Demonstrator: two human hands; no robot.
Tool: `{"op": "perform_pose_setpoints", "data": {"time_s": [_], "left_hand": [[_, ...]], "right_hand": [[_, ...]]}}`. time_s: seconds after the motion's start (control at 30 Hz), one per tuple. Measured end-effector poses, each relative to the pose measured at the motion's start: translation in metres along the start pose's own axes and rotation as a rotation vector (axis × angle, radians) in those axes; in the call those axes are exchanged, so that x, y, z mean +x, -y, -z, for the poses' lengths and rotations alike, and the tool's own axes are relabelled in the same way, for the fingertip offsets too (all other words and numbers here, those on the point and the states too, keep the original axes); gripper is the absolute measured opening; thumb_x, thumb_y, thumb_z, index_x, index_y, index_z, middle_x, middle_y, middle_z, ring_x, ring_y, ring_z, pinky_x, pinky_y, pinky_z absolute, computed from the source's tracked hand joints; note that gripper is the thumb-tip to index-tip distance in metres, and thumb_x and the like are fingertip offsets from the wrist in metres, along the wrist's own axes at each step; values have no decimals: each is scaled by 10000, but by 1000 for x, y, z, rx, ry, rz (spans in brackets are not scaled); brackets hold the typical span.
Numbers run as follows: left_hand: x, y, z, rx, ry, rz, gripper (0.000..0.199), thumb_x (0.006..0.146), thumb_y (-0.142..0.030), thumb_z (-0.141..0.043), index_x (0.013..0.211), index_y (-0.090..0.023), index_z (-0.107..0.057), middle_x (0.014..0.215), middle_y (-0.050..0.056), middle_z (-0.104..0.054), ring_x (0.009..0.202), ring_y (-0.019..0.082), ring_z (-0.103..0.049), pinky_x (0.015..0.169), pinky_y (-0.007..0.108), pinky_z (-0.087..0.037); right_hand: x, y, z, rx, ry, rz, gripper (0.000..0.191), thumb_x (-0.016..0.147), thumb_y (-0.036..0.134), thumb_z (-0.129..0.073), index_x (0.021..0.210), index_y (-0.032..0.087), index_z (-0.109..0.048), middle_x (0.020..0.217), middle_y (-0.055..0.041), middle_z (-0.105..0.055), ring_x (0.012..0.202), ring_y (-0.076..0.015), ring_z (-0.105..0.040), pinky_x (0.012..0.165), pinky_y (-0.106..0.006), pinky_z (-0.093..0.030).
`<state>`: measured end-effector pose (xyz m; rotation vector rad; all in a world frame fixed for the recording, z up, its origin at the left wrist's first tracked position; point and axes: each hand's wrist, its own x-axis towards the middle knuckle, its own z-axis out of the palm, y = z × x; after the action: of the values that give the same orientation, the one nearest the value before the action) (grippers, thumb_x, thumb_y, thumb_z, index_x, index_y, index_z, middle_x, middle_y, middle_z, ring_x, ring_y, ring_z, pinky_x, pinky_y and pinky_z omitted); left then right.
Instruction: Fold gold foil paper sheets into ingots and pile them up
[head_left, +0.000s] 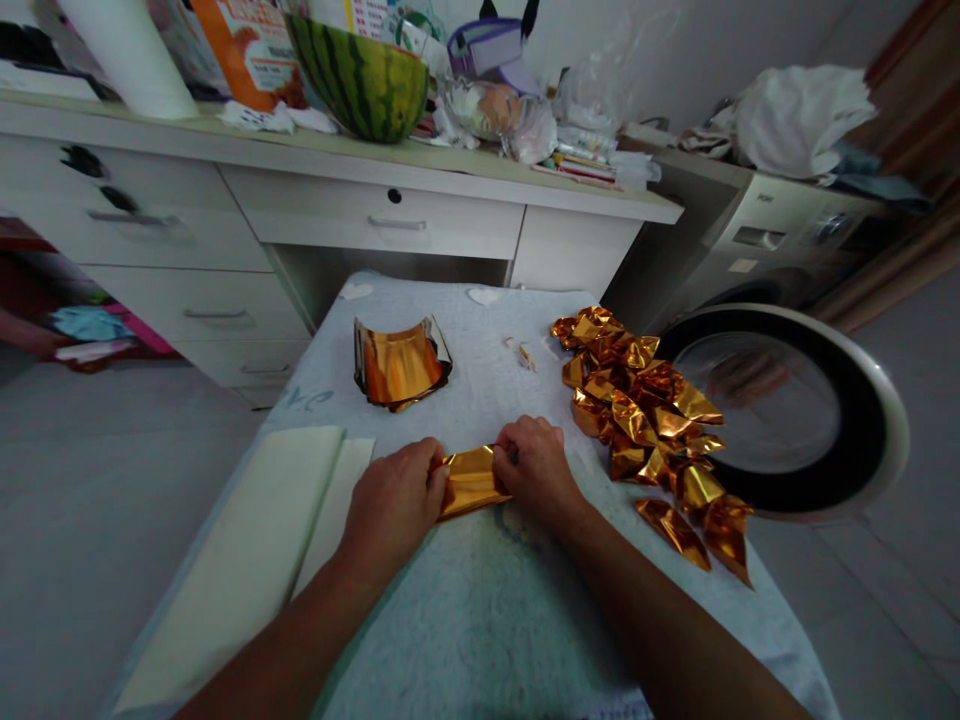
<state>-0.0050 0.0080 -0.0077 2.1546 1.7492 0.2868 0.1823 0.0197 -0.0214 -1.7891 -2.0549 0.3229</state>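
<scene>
A folded sheet of shiny gold foil paper (472, 482) lies low over the cloth-covered table, stretched between both hands. My left hand (397, 500) pinches its left end, thumb on top. At the right end, the curled fingers of my right hand (536, 465) grip the same sheet. Beyond them stands a curved stack of gold foil sheets (401, 365) with pale edges. To the right is a heap of folded gold foil pieces (637, 400), pointed and crumpled in shape. Some small scraps (523, 355) sit between the stack and the heap.
Cream paper sheets (240, 560) lie along the left side of the table (465, 620). Behind it, a white desk (375, 215) carries a cut watermelon (364, 80) and plastic bags. At right, the round door (780, 410) of a washing machine (780, 230) hangs open beside the table.
</scene>
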Motion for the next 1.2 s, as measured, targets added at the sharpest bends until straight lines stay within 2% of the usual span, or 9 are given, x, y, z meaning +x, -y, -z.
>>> {"op": "perform_pose_setpoints", "data": {"time_s": [0.23, 0.37, 0.5, 0.57, 0.67, 0.77, 0.9, 1.0, 1.2], "left_hand": [[0, 2, -2, 64, -57, -59, 120, 893, -241, -494, 998, -211, -544, 859, 35, -693, 790, 218, -643, 676, 310, -377], [0, 3, -3, 87, -133, -102, 107, 861, -219, -547, 959, -194, -583, 928, 62, -652, 867, 242, -599, 756, 348, -408], [3, 4, -5, 118, -226, -149, 114, 836, -201, -586, 929, -209, -651, 971, 72, -616, 913, 268, -538, 775, 385, -412], [5, 4, -7, 85, -198, -226, 128, 853, -163, -556, 877, -218, -670, 952, 58, -619, 894, 245, -529, 775, 371, -414], [7, 4, -9, 19, -72, -351, 188, 858, -100, -530, 791, -210, -666, 865, 35, -621, 837, 202, -530, 749, 329, -416], [6, 3, -9, 3, -12, -364, 202, 853, -73, -523, 801, -203, -668, 850, 31, -626, 822, 194, -539, 736, 319, -420], [0, -4, -7, 35, -26, -349, 219, 926, -172, -468, 994, -202, -674, 923, 51, -629, 857, 203, -547, 803, 347, -444], [-6, -10, -8, 75, -54, -348, 233, 922, -267, -517, 1103, -222, -655, 996, 63, -614, 895, 226, -528, 829, 379, -450], [-10, -14, -16, 183, -90, -337, 299, 887, -210, -555, 1172, -257, -629, 1036, 69, -603, 896, 243, -512, 813, 401, -456]], "right_hand": [[1, -2, -4, -59, 13, -24, 95, 793, 214, -600, 703, 188, -590, 782, -26, -604, 825, -187, -489, 742, -319, -257], [0, -1, -3, -68, 21, -38, 97, 799, 216, -604, 707, 189, -588, 798, -28, -606, 840, -193, -491, 745, -322, -254], [1, 1, -1, -65, 47, -42, 95, 812, 217, -595, 723, 186, -597, 816, -35, -616, 849, -195, -493, 737, -320, -247], [1, 1, -2, -72, 51, -36, 97, 822, 218, -585, 732, 185, -601, 822, -37, -620, 849, -195, -490, 731, -320, -242], [1, 1, -3, -88, 39, -31, 91, 825, 211, -580, 741, 183, -602, 829, -39, -622, 841, -194, -485, 726, -321, -238], [1, 1, -4, -89, 41, -29, 88, 824, 205, -582, 741, 183, -603, 832, -39, -624, 841, -197, -485, 720, -320, -236], [2, 1, -3, -89, 57, -33, 100, 830, 212, -582, 736, 184, -602, 836, -41, -629, 849, -200, -488, 720, -322, -238], [2, 0, -2, -85, 63, -32, 105, 842, 216, -573, 746, 188, -606, 845, -38, -631, 854, -198, -490, 727, -319, -242], [2, -1, 0, -79, 83, -40, 92, 844, 230, -587, 766, 189, -613, 861, -37, -629, 865, -196, -495, 742, -319, -252]]}}
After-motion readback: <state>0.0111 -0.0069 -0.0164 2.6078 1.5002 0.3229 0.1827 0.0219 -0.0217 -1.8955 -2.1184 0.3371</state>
